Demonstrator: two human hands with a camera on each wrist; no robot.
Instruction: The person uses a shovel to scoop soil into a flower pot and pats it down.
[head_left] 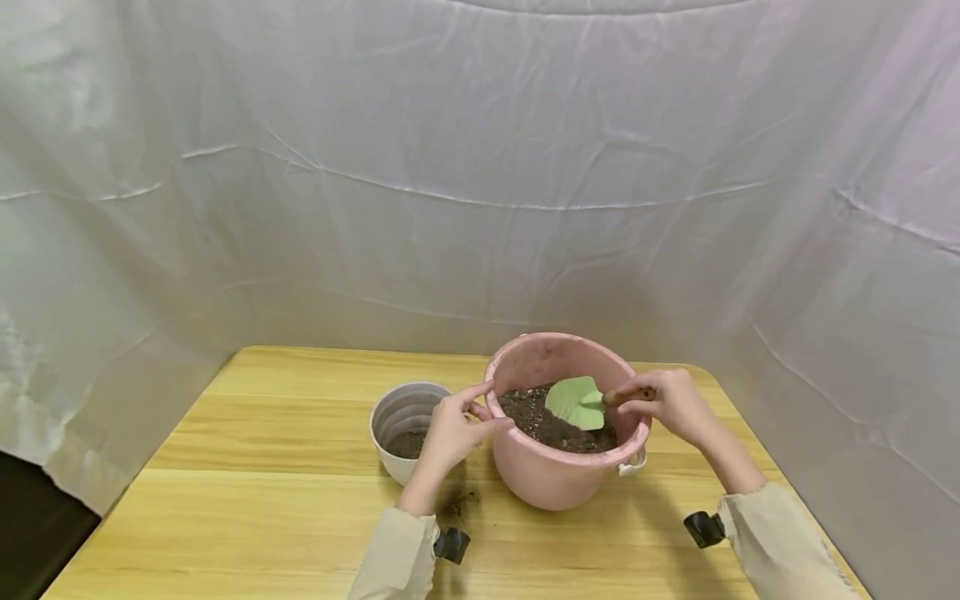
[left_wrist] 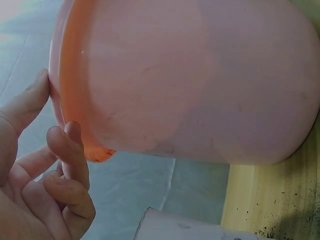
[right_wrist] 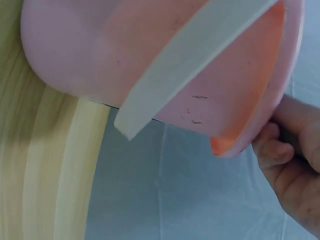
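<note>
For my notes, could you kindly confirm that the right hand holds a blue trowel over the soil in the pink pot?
Not quite: the trowel is green, not blue, as the head view shows. The right hand does hold it over the soil in the pink pot.

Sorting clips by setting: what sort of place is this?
Probably a staged indoor potting setup: a wooden table curtained by white cloth, with a pink pot of soil and a green trowel.
</note>
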